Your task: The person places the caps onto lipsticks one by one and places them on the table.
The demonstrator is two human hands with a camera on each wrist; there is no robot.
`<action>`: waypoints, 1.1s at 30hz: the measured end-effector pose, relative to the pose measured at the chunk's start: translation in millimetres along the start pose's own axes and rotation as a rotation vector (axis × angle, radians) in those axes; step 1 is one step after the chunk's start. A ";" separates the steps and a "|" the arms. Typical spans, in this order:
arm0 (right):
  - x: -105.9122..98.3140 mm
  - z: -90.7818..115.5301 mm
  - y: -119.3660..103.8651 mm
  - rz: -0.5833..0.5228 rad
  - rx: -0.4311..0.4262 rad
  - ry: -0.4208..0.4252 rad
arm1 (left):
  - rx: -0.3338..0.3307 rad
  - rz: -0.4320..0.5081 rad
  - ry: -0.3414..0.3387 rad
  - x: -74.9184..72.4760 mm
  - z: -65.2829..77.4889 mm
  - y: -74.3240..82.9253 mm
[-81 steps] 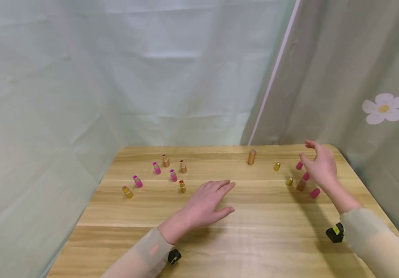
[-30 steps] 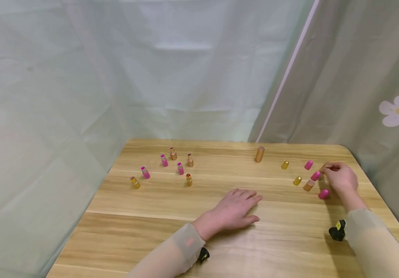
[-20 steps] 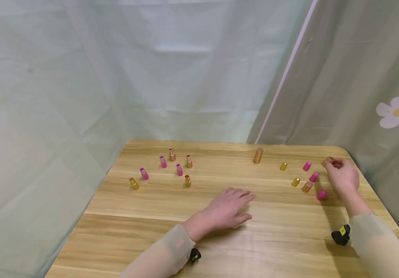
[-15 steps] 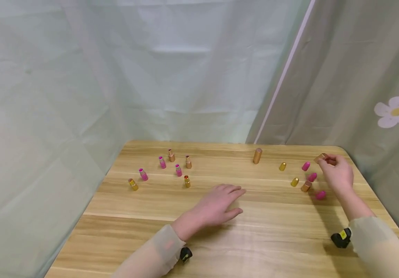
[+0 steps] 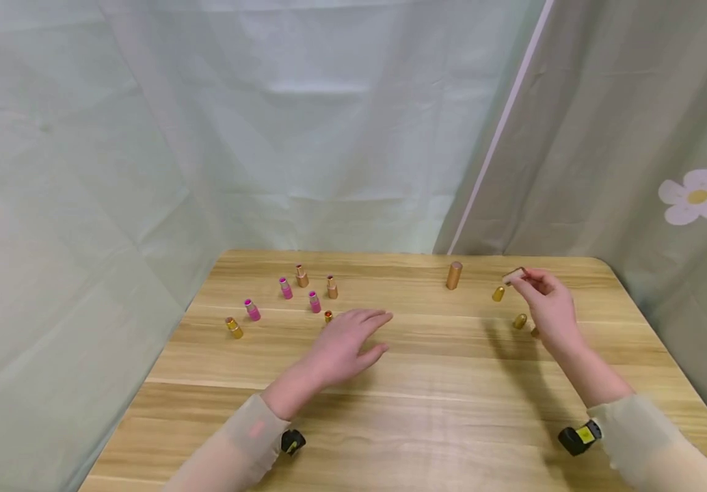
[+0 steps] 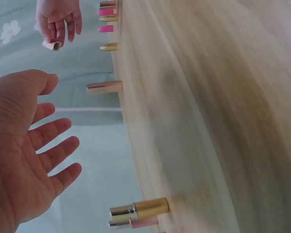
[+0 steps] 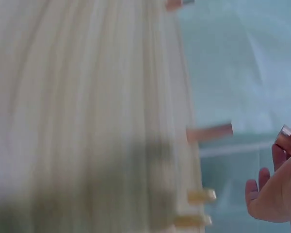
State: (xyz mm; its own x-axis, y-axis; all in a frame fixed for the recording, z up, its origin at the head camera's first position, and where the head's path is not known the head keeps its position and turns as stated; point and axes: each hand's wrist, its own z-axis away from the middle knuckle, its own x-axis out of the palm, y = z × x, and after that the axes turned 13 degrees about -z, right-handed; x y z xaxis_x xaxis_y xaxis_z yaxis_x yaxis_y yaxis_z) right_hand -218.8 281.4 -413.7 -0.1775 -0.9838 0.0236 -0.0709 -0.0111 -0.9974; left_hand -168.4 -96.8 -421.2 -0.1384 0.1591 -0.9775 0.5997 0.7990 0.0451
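My right hand point(image 5: 552, 311) pinches a rose-gold lipstick cap point(image 5: 513, 276) between thumb and fingertips, raised above the table; its hollow end shows in the left wrist view. Below it stand two gold caps point(image 5: 519, 321) and a partly covered rose-gold cap point(image 5: 535, 332). Pink caps point(image 6: 105, 28) are hidden behind this hand in the head view but appear in the left wrist view. My left hand point(image 5: 342, 347) hovers with fingers extended and holds nothing. It partly covers a gold lipstick point(image 5: 328, 316), uncapped, at the edge of a group of upright lipsticks.
On the left stand several uncapped lipsticks: pink ones point(image 5: 251, 310), rose-gold ones point(image 5: 331, 287) and another gold one point(image 5: 234, 328). A taller rose-gold tube point(image 5: 454, 275) stands near the back edge of the wooden table point(image 5: 427, 424). Pale curtains point(image 5: 329, 137) hang behind.
My right hand came down among the caps at the right, took hold of a rose-gold cap, lifted it and moved left. The left hand has shifted left toward the uncapped lipsticks.
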 end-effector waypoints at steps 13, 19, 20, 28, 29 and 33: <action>56.3 23.2 18.5 -0.624 0.391 -0.049 | -0.086 0.004 0.088 -4.3 8.6 -26.1; 55.8 25.1 24.0 -0.626 0.443 -0.020 | -0.163 -0.060 0.133 -17.0 3.7 -53.2; 55.4 25.1 24.5 -0.626 0.448 -0.012 | -0.188 -0.058 0.131 -19.6 1.9 -59.3; 50.8 26.4 28.5 -0.538 0.442 -0.015 | -0.377 -0.020 -0.031 -20.1 -27.5 -99.4; 51.2 26.9 28.6 -0.523 0.437 -0.017 | -0.379 -0.023 -0.058 -18.2 -32.0 -101.7; 54.3 28.5 28.7 -0.475 0.413 -0.029 | -0.380 -0.061 -0.153 -10.3 -49.4 -108.1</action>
State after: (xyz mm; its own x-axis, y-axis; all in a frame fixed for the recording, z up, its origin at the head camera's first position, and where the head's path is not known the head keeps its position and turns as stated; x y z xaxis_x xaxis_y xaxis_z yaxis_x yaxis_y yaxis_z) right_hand -202.6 222.5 -443.0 -0.1927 -0.8588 0.4747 0.2503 -0.5108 -0.8225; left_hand -270.6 -156.2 -405.8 -0.0291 0.0400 -0.9988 0.2565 0.9660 0.0312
